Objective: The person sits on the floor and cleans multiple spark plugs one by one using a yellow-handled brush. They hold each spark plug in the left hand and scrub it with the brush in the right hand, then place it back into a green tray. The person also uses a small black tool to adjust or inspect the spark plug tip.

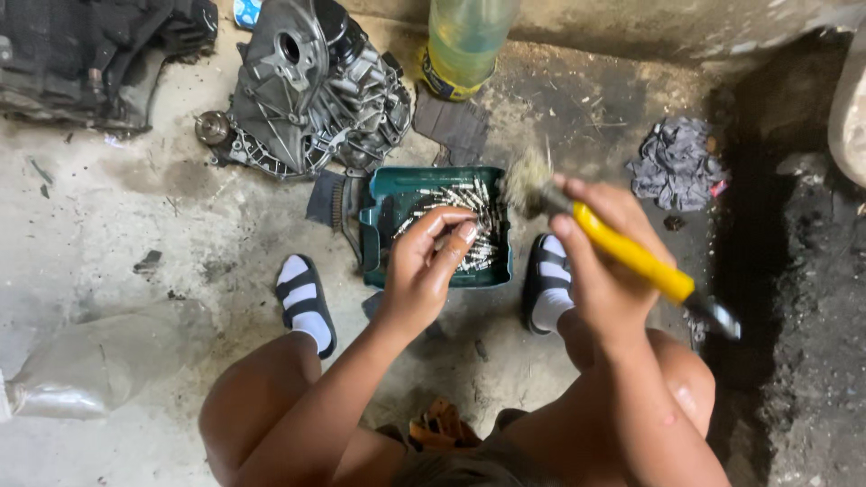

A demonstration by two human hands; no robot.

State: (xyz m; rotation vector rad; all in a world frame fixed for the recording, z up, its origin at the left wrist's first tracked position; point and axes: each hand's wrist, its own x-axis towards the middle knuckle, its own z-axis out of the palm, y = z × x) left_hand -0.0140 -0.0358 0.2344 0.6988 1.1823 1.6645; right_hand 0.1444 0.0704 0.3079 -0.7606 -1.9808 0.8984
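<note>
My right hand (604, 257) grips a brush with a yellow handle (631, 254); its worn bristle head (528, 183) points up-left over the tray. My left hand (431, 261) hovers above a green plastic tray (383, 221), fingers curled as if pinching something small, though I cannot make out what. Several metal bolts (478, 225) lie heaped in the tray's right half. I am squatting with both feet in black sandals and white socks either side of the tray.
A grey metal gearbox casing (311, 90) lies behind the tray. A yellowish plastic bottle (462, 45) stands at the back. A crumpled dark rag (677, 162) is on the right, a plastic bag (90, 370) at the left. The concrete floor is dirty.
</note>
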